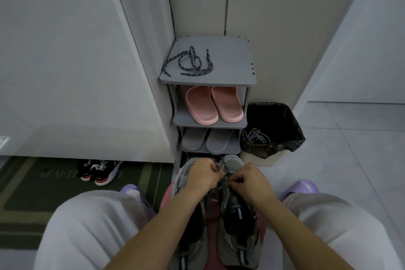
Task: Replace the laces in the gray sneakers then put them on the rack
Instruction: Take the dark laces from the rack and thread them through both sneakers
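Note:
Two gray sneakers stand side by side on a pink stool between my knees, toes away from me: the left sneaker [192, 245] and the right sneaker [237, 232]. My left hand [202, 174] and my right hand [247, 180] meet over the right sneaker's eyelets, each pinching part of a dark speckled lace [221, 182] threaded there. Another dark speckled lace [189, 62] lies loose on the top shelf of the gray shoe rack [230, 72] straight ahead.
The rack holds pink slippers [213, 104] and gray slippers [206, 140] on lower shelves. A bin with a black bag [276, 125] stands right of it, with pale old laces [255, 136] inside. Black-and-red sneakers [99, 171] sit on a dark mat at left. Walls close in on both sides.

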Available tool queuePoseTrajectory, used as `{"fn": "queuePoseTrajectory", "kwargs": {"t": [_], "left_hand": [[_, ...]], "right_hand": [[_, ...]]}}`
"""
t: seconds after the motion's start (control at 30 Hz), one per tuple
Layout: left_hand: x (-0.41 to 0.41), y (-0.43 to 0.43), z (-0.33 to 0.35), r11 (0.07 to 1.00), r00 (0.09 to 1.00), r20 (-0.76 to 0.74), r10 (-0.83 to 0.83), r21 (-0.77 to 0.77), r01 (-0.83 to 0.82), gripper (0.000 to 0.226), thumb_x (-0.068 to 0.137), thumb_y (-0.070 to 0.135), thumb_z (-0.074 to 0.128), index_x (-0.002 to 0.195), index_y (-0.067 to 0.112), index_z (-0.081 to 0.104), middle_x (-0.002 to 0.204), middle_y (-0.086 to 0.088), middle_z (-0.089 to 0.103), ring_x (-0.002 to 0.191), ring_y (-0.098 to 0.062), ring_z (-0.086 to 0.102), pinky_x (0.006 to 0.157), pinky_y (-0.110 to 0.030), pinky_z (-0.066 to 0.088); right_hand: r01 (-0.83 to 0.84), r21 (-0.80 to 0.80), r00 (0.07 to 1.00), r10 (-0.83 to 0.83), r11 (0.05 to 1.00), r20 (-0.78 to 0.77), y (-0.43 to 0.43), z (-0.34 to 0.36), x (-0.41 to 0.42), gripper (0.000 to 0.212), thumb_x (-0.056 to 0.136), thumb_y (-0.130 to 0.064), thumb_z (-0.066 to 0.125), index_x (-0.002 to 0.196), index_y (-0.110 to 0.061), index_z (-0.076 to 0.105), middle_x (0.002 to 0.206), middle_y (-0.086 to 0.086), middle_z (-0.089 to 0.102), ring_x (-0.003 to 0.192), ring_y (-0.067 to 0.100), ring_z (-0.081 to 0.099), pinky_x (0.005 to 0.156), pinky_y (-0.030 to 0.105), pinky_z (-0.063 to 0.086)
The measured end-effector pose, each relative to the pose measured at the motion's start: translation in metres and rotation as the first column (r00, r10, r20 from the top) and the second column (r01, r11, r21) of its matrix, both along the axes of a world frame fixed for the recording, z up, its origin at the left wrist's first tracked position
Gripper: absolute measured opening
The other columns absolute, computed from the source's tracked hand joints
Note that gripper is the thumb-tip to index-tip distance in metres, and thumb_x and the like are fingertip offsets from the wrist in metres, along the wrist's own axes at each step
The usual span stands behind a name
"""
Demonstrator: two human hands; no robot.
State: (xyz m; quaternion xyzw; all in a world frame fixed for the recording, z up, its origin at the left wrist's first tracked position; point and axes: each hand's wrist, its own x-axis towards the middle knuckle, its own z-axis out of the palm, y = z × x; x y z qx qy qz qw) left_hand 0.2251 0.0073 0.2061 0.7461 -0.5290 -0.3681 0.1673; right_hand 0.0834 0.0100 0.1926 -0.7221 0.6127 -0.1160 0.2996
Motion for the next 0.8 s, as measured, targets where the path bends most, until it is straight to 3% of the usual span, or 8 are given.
{"fn": "queuePoseTrajectory", "kwargs": {"t": [0.1, 0.23, 0.33, 0.4, 0.47, 0.53, 0.63, 0.8], "left_hand": [[-0.006, 0.004, 0.001, 0.999, 0.999, 0.028, -0.026, -0.019, 0.027, 0.033, 0.082, 0.026, 0.071, 0.06, 0.024, 0.045, 0.069, 0.004, 0.053, 0.071, -0.012, 0.052, 0.064, -0.021, 0.037], [-0.009, 0.005, 0.0, 0.999, 1.0, 0.014, -0.019, -0.033, 0.019, 0.024, 0.08, 0.027, 0.072, 0.069, 0.018, 0.053, 0.073, 0.003, 0.056, 0.072, -0.012, 0.053, 0.065, -0.022, 0.038], [-0.007, 0.006, 0.003, 1.0, 0.999, -0.031, -0.023, 0.017, 0.024, 0.029, 0.078, 0.027, 0.074, 0.065, 0.018, 0.05, 0.072, 0.0, 0.058, 0.073, -0.017, 0.056, 0.068, -0.029, 0.045], [-0.004, 0.01, 0.006, 1.0, 0.997, -0.073, -0.025, 0.013, 0.026, 0.027, 0.077, 0.027, 0.075, 0.071, 0.017, 0.051, 0.076, -0.003, 0.061, 0.076, -0.019, 0.059, 0.073, -0.034, 0.049], [-0.002, 0.02, 0.011, 0.997, 0.998, -0.063, -0.017, -0.071, 0.012, 0.029, 0.077, 0.031, 0.074, 0.09, 0.017, 0.053, 0.078, 0.005, 0.058, 0.077, -0.014, 0.056, 0.069, -0.031, 0.045], [0.0, 0.03, 0.014, 0.983, 0.995, -0.011, -0.1, -0.153, 0.097, 0.042, 0.077, 0.036, 0.073, 0.108, 0.018, 0.051, 0.088, 0.008, 0.053, 0.086, -0.012, 0.055, 0.073, -0.024, 0.042], [0.004, 0.034, 0.014, 0.942, 0.945, -0.023, -0.326, -0.098, 0.322, 0.053, 0.08, 0.036, 0.07, 0.127, 0.023, 0.049, 0.121, 0.0, 0.045, 0.112, -0.014, 0.049, 0.097, -0.024, 0.041], [0.014, 0.026, 0.005, 0.906, 0.906, -0.031, -0.422, 0.012, 0.423, 0.054, 0.082, 0.044, 0.067, 0.131, 0.031, 0.051, 0.124, -0.002, 0.04, 0.122, -0.015, 0.042, 0.105, -0.025, 0.033]], "right_hand": [[0.005, 0.005, 1.0, -0.005, 1.0, 0.008, 0.0, -0.001, 0.0, 0.012, 0.081, -0.025, 0.067, 0.088, -0.022, 0.076, 0.102, 0.004, 0.052, 0.089, 0.016, 0.057, 0.075, 0.023, 0.044], [0.004, -0.003, 1.0, -0.004, 1.0, 0.009, 0.001, -0.004, 0.0, 0.012, 0.082, -0.024, 0.065, 0.083, -0.019, 0.076, 0.099, 0.002, 0.051, 0.079, 0.01, 0.052, 0.069, 0.016, 0.037], [0.004, 0.001, 0.999, -0.004, 1.0, 0.033, 0.001, -0.005, 0.002, 0.012, 0.084, -0.024, 0.064, 0.078, -0.017, 0.072, 0.095, -0.002, 0.046, 0.077, 0.008, 0.048, 0.069, 0.015, 0.035], [-0.02, 0.011, 0.999, 0.019, 1.0, 0.033, 0.001, -0.003, 0.003, 0.019, 0.084, -0.023, 0.063, 0.066, -0.028, 0.061, 0.095, -0.002, 0.044, 0.078, 0.008, 0.047, 0.071, 0.015, 0.035], [-0.034, 0.017, 0.999, 0.034, 0.999, 0.022, 0.001, -0.003, 0.005, 0.032, 0.084, -0.021, 0.062, 0.059, -0.035, 0.047, 0.095, -0.002, 0.042, 0.08, 0.008, 0.046, 0.073, 0.016, 0.036], [-0.031, 0.038, 0.999, 0.029, 0.999, 0.035, 0.002, -0.002, 0.004, 0.033, 0.082, -0.016, 0.061, 0.061, -0.034, 0.044, 0.094, -0.002, 0.041, 0.084, 0.01, 0.046, 0.076, 0.018, 0.038], [-0.022, 0.07, 0.995, 0.015, 0.997, 0.103, 0.003, -0.004, 0.002, 0.034, 0.081, -0.007, 0.059, 0.061, -0.031, 0.046, 0.09, -0.002, 0.043, 0.088, 0.014, 0.048, 0.076, 0.016, 0.036], [0.025, 0.072, 0.986, -0.037, 0.997, 0.166, 0.003, -0.003, -0.002, 0.034, 0.087, -0.006, 0.056, 0.065, -0.03, 0.048, 0.097, 0.001, 0.041, 0.084, 0.008, 0.045, 0.069, 0.004, 0.032]]}}
